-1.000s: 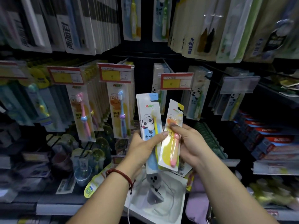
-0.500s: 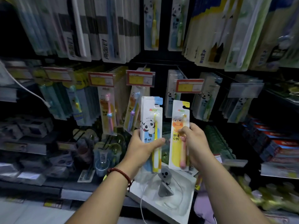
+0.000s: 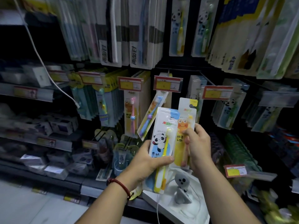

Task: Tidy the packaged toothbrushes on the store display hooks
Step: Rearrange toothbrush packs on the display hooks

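My left hand (image 3: 148,160) grips a white and blue panda toothbrush pack (image 3: 163,138) with a yellow brush, held upright. My right hand (image 3: 198,146) grips an orange and yellow frog toothbrush pack (image 3: 186,117) with a pink brush, just right of and partly behind the panda pack. Both packs sit in front of the middle row of hooks. A frog pack with a blue brush (image 3: 151,117) hangs tilted on the hook under a red and yellow price tag (image 3: 168,83). Another frog pack with a pink brush (image 3: 131,113) hangs straight to its left.
Panda packs (image 3: 229,110) hang on hooks to the right, long adult toothbrush packs (image 3: 126,33) fill the top row. A white cable (image 3: 48,70) dangles at the left. Below my hands lies a white box (image 3: 191,207) holding a grey device (image 3: 182,188). Shelves of small boxes (image 3: 56,126) run along the left.
The view has swung left and closer to the hooks. Both hands have risen a little with their packs; the frog pack now stands higher and partly behind the panda pack.
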The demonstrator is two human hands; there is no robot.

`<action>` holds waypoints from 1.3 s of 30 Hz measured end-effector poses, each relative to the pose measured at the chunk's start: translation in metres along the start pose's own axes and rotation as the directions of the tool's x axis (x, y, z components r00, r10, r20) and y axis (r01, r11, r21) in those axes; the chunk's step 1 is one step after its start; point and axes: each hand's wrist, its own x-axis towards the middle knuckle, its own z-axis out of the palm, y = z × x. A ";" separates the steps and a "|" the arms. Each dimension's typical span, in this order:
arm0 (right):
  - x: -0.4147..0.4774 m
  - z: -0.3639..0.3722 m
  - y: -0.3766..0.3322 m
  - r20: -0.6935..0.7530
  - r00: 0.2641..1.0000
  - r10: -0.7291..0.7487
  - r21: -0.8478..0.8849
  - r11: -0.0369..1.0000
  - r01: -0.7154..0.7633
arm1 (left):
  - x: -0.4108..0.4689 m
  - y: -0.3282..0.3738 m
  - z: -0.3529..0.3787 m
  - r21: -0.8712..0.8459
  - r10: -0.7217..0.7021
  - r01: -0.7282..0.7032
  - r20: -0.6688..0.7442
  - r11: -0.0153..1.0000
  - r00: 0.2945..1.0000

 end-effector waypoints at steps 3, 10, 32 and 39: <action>0.003 -0.004 0.002 -0.029 1.000 -0.007 0.007 1.000 0.007 | -0.003 0.001 -0.002 0.050 -0.048 0.041 0.137 0.998 0.989; 0.008 -0.012 0.004 -0.024 1.000 -0.003 -0.047 0.999 0.002 | -0.004 0.006 -0.006 -0.034 0.004 -0.003 0.054 0.999 0.999; 0.014 0.023 0.021 0.159 0.987 -0.006 -0.247 0.968 0.045 | 0.022 0.003 -0.021 -0.108 -0.012 -0.013 -0.228 0.994 0.974; 0.007 0.027 0.015 0.193 0.977 -0.093 -0.189 0.973 0.130 | 0.017 0.006 -0.023 -0.140 -0.002 -0.029 -0.218 0.990 0.976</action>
